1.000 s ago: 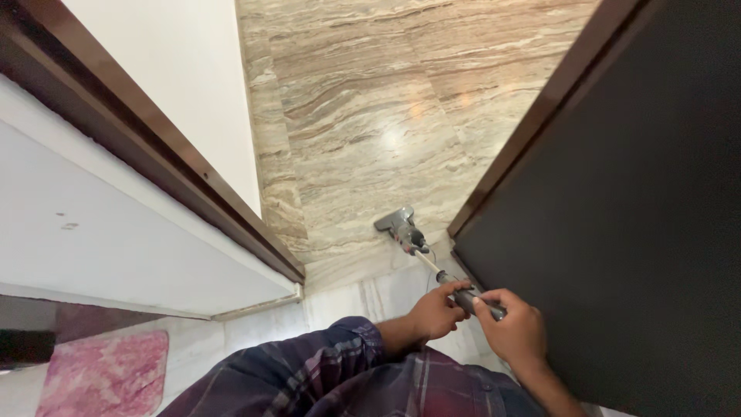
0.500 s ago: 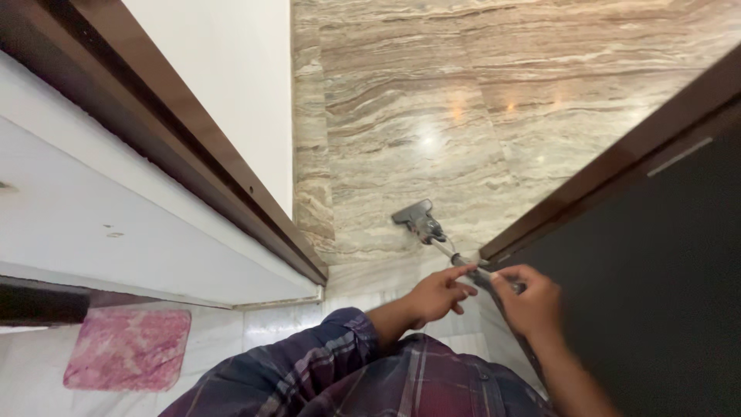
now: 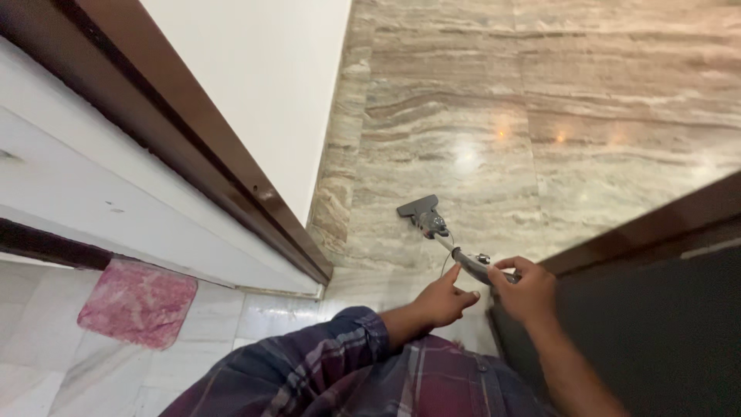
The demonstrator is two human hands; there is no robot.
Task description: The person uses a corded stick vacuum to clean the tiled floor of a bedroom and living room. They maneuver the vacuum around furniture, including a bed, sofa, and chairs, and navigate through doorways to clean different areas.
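Tool: a grey stick vacuum (image 3: 444, 238), slanting from the hands down to the floor ahead of the person.
Tool head: the flat grey floor head (image 3: 417, 207) sits on the polished brown-veined stone floor (image 3: 494, 93), just past the edge of the paler marble floor (image 3: 270, 313) on which the person stands.
Tool shaft: a thin pale tube runs from the floor head up to a darker grip; a thin cord hangs loose beside it.
Right hand (image 3: 525, 292): fingers curled around the upper grip of the vacuum, thumb on top, holding it firmly.
Left hand (image 3: 444, 300): fingers loosely bent, forefinger stretched toward the grip; it lies just beside the shaft, and whether it touches cannot be told.
Sleeve: a dark plaid shirt sleeve (image 3: 340, 351) covers the left forearm to the wrist; the right forearm is bare.
Right side: a dark door (image 3: 656, 332) with a brown frame, close by the right hand.
Left side: a white wall (image 3: 270, 85) and a brown wooden door frame (image 3: 193, 139) running diagonally.
Far left: a pink mottled mat (image 3: 137, 303) lying flat on the marble, well apart from the vacuum.
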